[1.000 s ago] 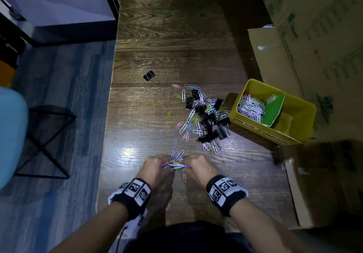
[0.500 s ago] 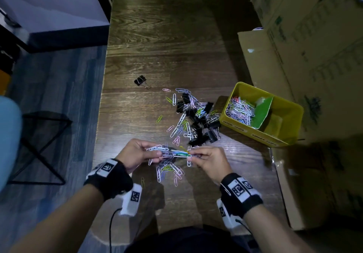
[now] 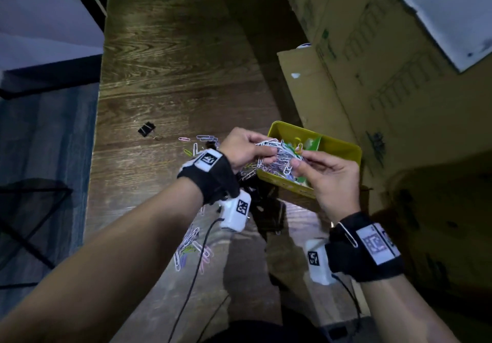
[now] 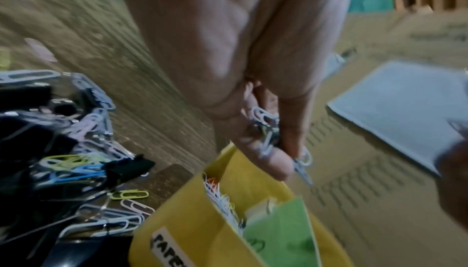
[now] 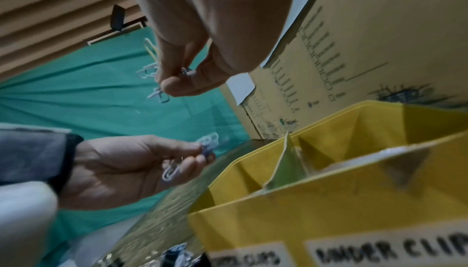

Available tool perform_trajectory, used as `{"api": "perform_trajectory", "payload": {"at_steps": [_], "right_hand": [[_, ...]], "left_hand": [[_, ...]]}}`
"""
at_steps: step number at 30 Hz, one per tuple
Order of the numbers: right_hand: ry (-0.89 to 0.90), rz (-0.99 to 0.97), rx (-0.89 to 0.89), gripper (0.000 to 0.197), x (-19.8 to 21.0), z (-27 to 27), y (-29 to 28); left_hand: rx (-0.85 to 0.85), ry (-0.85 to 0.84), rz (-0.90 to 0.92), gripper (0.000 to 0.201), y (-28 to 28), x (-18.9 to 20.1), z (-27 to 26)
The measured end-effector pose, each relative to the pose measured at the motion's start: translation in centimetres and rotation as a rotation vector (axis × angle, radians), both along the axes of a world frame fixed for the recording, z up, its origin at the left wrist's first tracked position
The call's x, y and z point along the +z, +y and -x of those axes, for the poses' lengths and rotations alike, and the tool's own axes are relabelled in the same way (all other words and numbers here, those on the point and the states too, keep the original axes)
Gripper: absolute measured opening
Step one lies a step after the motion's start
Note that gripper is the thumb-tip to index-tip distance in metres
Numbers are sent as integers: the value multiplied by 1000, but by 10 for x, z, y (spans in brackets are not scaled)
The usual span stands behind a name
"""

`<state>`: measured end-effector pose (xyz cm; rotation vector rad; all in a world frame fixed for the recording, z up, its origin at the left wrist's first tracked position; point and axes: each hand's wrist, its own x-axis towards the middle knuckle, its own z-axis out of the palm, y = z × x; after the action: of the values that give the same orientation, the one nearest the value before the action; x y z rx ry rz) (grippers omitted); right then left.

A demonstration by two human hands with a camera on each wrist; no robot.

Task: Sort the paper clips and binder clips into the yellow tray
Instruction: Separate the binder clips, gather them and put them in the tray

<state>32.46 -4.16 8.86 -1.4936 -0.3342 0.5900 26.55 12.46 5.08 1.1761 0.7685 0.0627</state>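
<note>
A bunch of paper clips (image 3: pixel 277 153) is pinched between left hand (image 3: pixel 241 144) and right hand (image 3: pixel 327 175), fingers curled round it, held over the tray (image 3: pixel 343 148) so release lands in its paper-clip compartment. Binder clips (image 4: pixel 126 168) are left on the bench (image 3: pixel 173 76), probably for later.

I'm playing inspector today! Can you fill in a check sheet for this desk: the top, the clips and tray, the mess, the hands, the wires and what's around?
Surface: dark wooden table.
Job's things: yellow tray with a green divider; bunch of paper clips held over it; more paper clips and one binder clip on the table.
Clutter: nothing seen.
Grips: left hand and right hand both pinch the bunch.
Cables: black cable from the left wrist camera.
Surroundings: cardboard boxes on the right, blue floor on the left.
</note>
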Motion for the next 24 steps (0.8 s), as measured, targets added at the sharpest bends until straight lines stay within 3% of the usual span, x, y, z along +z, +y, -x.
{"api": "perform_trajectory", "payload": {"at_steps": [2, 5, 8, 12, 15, 17, 19, 21, 24], "right_hand": [[-40, 65, -43, 22, -4, -20, 1], [-54, 197, -77, 21, -17, -47, 6], [-183, 440, -9, 22, -37, -65, 16], [-422, 732, 184, 22, -52, -72, 32], [-524, 898, 435, 39, -57, -70, 44], [-561, 932, 549, 49, -57, -69, 45], [-601, 909, 605, 49, -52, -67, 43], [-619, 832, 613, 42, -47, -64, 38], [-612, 717, 582, 34, -43, -56, 29]], "left_hand": [[-80, 106, -180, 18, -6, -12, -21], [-364, 287, -639, 26, -12, -20, -40], [-557, 370, -819, 34, -16, -20, -44], [-427, 263, -946, 26, -18, -20, -26], [-157, 65, -1026, 19, -28, -23, 2], [-131, -9, -1072, 16, -45, -32, 22], [-286, -62, -1141, 22, -69, -46, 37], [-557, -59, -1216, 29, -93, -62, 40], [-1002, 170, -1253, 69, -122, -92, 35]]}}
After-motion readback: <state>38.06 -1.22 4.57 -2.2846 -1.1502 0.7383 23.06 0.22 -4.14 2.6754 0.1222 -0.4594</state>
